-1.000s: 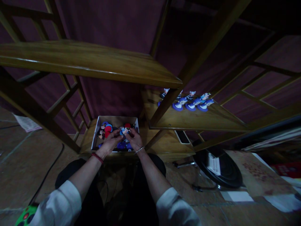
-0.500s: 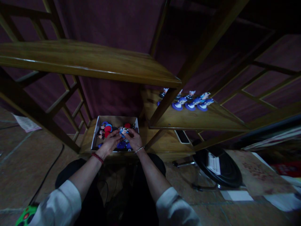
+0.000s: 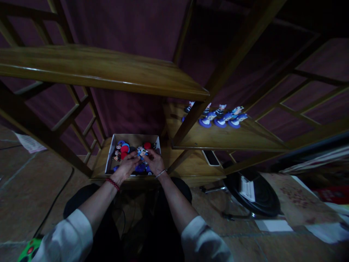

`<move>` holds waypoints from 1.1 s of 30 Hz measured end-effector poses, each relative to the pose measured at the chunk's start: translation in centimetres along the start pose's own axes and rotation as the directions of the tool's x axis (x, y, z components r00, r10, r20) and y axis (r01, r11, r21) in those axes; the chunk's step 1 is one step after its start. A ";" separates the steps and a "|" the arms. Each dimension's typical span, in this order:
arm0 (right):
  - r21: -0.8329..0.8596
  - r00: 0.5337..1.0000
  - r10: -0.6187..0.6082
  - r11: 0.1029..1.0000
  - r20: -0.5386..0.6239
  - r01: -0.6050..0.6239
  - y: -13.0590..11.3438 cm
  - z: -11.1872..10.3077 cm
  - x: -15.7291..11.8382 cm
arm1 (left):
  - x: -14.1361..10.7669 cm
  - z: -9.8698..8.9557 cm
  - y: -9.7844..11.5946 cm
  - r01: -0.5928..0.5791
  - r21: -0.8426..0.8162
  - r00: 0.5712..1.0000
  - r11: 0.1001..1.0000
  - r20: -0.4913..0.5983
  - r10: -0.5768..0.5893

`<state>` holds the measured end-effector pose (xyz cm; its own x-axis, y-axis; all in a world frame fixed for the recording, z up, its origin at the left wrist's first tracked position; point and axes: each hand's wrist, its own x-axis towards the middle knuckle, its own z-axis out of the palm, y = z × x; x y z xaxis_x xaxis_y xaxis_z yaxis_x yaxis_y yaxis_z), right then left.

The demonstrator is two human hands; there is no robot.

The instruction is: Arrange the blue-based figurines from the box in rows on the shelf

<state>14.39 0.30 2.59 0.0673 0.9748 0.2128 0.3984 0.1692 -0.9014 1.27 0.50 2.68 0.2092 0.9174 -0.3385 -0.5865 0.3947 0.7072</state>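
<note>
Over the open box (image 3: 109,156), left hand (image 3: 127,166) and right hand (image 3: 156,163) pinch a small blue-and-white toy figure (image 3: 142,153).
From the head camera, little has changed within a second: it stays between their fingertips, still being handled, not set down; dim light makes the exact finger contact hard to tell.

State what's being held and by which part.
A small blue-and-white figurine, held by its sides between the left hand and right hand; the exact parts are too small to tell.
</note>
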 end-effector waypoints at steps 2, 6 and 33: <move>-0.015 1.000 -0.008 1.000 0.005 0.008 -0.3 -0.1 -0.1 | 0.0 0.0 0.1 0.000 -0.006 1.000 1.000 -0.007 0.000; -0.019 1.000 0.003 1.000 0.016 -0.003 -0.4 0.0 -0.1 | -0.1 0.2 0.3 0.002 -0.024 1.000 1.000 -0.002 -0.002; -0.099 0.997 -0.071 0.992 0.017 0.072 -0.4 -0.2 -0.2 | -0.4 0.4 0.3 -0.025 0.027 1.000 0.999 0.000 0.025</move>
<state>14.44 0.00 2.95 0.0237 0.9626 0.2699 0.4905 0.2240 -0.8421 1.32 0.26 3.27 0.1941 0.9271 -0.3206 -0.5703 0.3726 0.7321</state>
